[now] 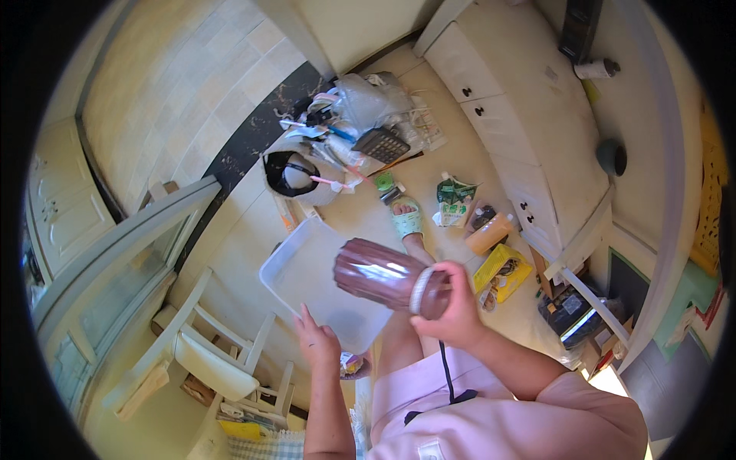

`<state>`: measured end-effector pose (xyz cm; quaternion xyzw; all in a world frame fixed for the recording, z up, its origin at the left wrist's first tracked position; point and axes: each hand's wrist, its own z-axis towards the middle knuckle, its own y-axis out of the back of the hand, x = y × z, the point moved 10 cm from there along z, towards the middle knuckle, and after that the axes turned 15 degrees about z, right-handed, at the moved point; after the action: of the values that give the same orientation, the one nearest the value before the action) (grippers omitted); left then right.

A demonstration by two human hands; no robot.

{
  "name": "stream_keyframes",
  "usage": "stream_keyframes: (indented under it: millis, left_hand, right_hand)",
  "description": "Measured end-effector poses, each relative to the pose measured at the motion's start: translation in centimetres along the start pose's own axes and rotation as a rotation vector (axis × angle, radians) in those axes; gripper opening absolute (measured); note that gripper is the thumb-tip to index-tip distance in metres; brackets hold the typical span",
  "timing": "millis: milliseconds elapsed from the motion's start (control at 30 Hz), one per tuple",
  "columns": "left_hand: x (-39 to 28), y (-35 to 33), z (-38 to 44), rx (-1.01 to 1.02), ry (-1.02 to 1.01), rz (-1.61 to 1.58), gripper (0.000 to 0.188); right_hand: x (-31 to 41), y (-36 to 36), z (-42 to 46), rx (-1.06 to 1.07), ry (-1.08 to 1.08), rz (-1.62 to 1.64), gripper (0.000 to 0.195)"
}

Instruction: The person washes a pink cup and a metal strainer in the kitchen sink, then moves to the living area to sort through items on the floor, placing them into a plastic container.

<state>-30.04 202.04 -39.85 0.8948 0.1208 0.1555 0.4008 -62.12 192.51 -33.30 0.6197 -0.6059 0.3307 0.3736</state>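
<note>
My right hand (460, 305) grips a shiny, ribbed maroon vessel (374, 273) by the end with a white band, holding it tilted in front of my legs. Its other end points up and left, over a translucent plastic box (310, 267). My left hand (318, 339) holds that box at its near left rim, with some fingers hidden behind the wall. The box is tilted, and the part of it seen past the vessel shows no contents. Whether the vessel contains anything, I cannot tell.
On the floor ahead are a fleecy basket (330, 190), a heap of plastic bags (374, 100), a black calculator (381, 145), a green-and-white packet (454, 201) and a yellow basket (503, 273). A white chair (213, 362) stands left; white drawers (500, 121) line the right.
</note>
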Motion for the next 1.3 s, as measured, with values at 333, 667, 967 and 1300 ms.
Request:
stream_keyframes:
  millis: [333,667,967,1300]
  left_hand:
    - [6.6,-9.8,-4.6,0.359,0.447,-1.408,0.069]
    - [8.8,-11.0,-8.8,0.398,0.721,-1.465,0.054]
    - [14.2,-14.9,-13.0,0.125,0.799,-1.7,0.046]
    - [14.8,-19.4,-19.1,0.036,0.919,-1.744,0.056]
  right_hand:
    - [0.2,-15.7,-2.0,0.204,0.448,-0.375,0.07]
    - [-4.2,-22.5,-7.2,0.407,0.629,-0.911,0.02]
    - [-1.0,-18.3,-7.2,0.636,0.267,-0.621,0.063]
    - [-11.5,-22.9,-9.8,1.018,-0.192,-0.694,0.061]
